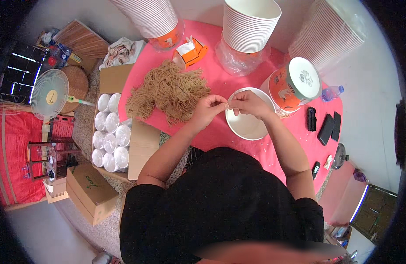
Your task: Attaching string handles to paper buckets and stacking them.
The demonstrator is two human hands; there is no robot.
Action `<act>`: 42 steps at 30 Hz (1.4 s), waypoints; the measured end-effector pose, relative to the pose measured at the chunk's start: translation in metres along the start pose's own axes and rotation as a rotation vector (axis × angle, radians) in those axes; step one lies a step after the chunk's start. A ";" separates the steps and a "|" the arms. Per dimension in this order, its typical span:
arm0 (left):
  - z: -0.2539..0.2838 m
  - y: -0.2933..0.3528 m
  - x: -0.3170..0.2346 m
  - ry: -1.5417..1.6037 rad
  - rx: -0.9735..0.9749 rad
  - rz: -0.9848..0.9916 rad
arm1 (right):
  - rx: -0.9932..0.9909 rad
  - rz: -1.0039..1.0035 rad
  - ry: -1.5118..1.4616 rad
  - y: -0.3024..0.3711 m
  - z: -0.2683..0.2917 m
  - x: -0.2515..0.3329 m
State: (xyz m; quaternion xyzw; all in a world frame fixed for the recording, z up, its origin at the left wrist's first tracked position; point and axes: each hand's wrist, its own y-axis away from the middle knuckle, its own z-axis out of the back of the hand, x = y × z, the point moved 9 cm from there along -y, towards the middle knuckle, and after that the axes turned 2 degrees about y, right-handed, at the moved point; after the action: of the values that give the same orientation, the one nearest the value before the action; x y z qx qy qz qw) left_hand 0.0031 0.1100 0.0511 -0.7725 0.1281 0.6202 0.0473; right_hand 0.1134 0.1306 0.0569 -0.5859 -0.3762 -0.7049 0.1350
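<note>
Both hands meet over the left rim of an open white paper bucket (pixel 249 125) on the pink-covered table. The fingertips of my left hand (pixel 208 111) are pinched together. My right hand (pixel 251 104) pinches just beside them, above the bucket's opening. Between the fingertips shows a trace of something thin and pale, too small to name. A heap of tan, string-like strands in bundles (pixel 170 90) lies left of my left hand. No contents can be made out inside the bucket.
Nested white bucket stacks (pixel 251 26) line the table's back. Right of my hands is an upturned printed bucket (pixel 288 88). An orange tissue box (pixel 192 52), bottle (pixel 332 93) and phones (pixel 327 130) share the table. A carton of white cups (pixel 109 143) stands left.
</note>
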 end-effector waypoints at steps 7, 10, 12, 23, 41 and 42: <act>-0.002 -0.001 0.010 0.043 0.005 0.119 | -0.097 0.165 0.036 0.006 -0.001 0.019; -0.003 -0.003 0.016 0.229 0.032 0.169 | -0.099 0.258 -0.004 0.007 -0.008 0.022; -0.007 -0.002 0.024 0.353 0.075 0.261 | -0.128 0.278 0.000 0.004 -0.007 0.017; -0.002 0.000 0.028 0.445 0.006 0.308 | -0.352 0.458 0.456 0.023 -0.006 0.045; 0.008 0.002 0.004 -0.038 -0.024 0.039 | -0.475 0.449 0.556 0.033 0.014 0.040; 0.008 0.002 0.002 -0.061 -0.015 0.022 | -0.513 0.493 0.574 0.035 0.015 0.041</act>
State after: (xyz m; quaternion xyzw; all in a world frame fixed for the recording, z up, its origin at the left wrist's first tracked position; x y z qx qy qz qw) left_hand -0.0047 0.1094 0.0473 -0.7520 0.1307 0.6449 0.0386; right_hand 0.1347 0.1277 0.1087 -0.4532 0.0138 -0.8560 0.2482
